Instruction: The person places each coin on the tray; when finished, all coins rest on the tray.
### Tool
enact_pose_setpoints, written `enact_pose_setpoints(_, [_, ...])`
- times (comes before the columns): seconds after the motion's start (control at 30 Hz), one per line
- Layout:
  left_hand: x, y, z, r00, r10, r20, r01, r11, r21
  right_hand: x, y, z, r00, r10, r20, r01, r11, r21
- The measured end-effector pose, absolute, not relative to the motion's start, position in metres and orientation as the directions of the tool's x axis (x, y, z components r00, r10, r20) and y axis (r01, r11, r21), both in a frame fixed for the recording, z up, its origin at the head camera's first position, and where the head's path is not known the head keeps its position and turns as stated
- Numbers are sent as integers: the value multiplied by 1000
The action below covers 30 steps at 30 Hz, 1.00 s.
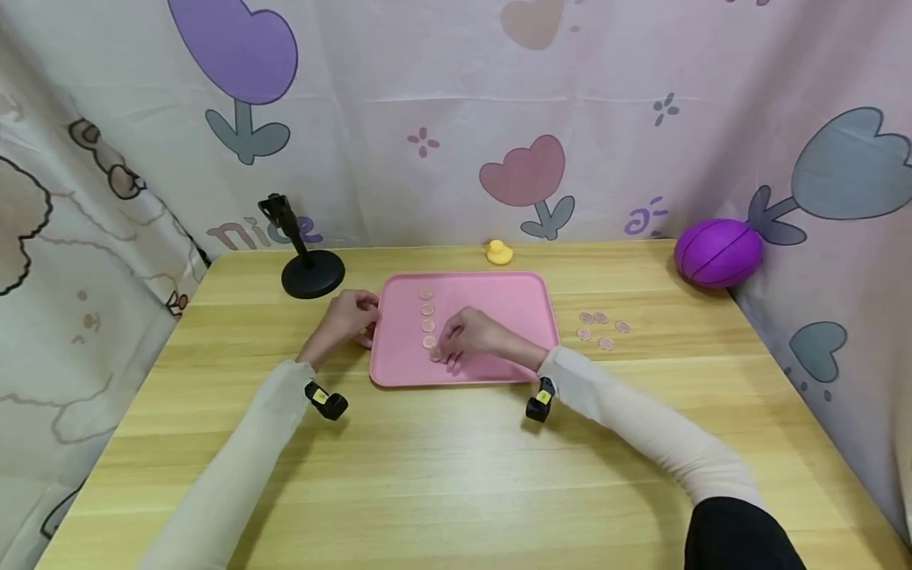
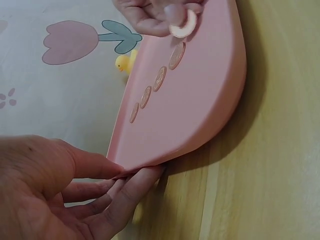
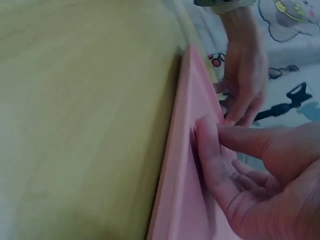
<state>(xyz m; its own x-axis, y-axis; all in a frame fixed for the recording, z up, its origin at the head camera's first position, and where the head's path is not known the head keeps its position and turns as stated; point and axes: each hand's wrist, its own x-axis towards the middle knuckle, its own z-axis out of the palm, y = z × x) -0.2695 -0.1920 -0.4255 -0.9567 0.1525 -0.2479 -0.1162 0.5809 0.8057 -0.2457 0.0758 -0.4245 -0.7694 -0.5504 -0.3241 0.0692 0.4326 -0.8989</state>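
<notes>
A pink tray (image 1: 484,305) lies on the table with several copper-coloured coins (image 2: 159,79) in a row along its left part. My left hand (image 1: 351,317) pinches the tray's left rim, thumb on top and fingers beneath, as the left wrist view shows. Over the tray, my right hand (image 1: 466,336) holds another coin (image 2: 185,25) between thumb and fingers, at the near end of the row. This coin looks tilted, close over the tray surface. In the right wrist view the right fingers (image 3: 212,155) hide it.
Several more coins (image 1: 601,317) lie loose on the wooden table (image 1: 442,475), right of the tray. A yellow rubber duck (image 1: 499,252) sits behind the tray. A black stand (image 1: 313,274) is at the back left, a purple ball (image 1: 718,253) at the back right. A patterned curtain (image 1: 385,119) hangs behind.
</notes>
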Motion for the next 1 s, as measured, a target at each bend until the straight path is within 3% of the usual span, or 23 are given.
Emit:
enact_pose_setpoints(0.27, [-268, -191, -426, -963, 134, -236, -103, 623, 775, -237, 65, -424, -788, -521, -328, -60, 595, -801])
enact_pose_setpoints(0.5, [-269, -190, -426, -959, 142, -244, -106, 620, 778, -236, 78, -421, -797, -556, -235, -191, 601, -776])
enact_pose_setpoints(0.7, [-268, -188, -424, -960, 132, -249, -117, 618, 777, -238, 124, -408, -845, -516, -139, -213, 565, -797])
enact_pose_setpoints(1.0, [-270, -191, -427, -955, 137, -262, -135, 587, 799, -242, 211, -411, -946, -324, 33, -234, 607, -760])
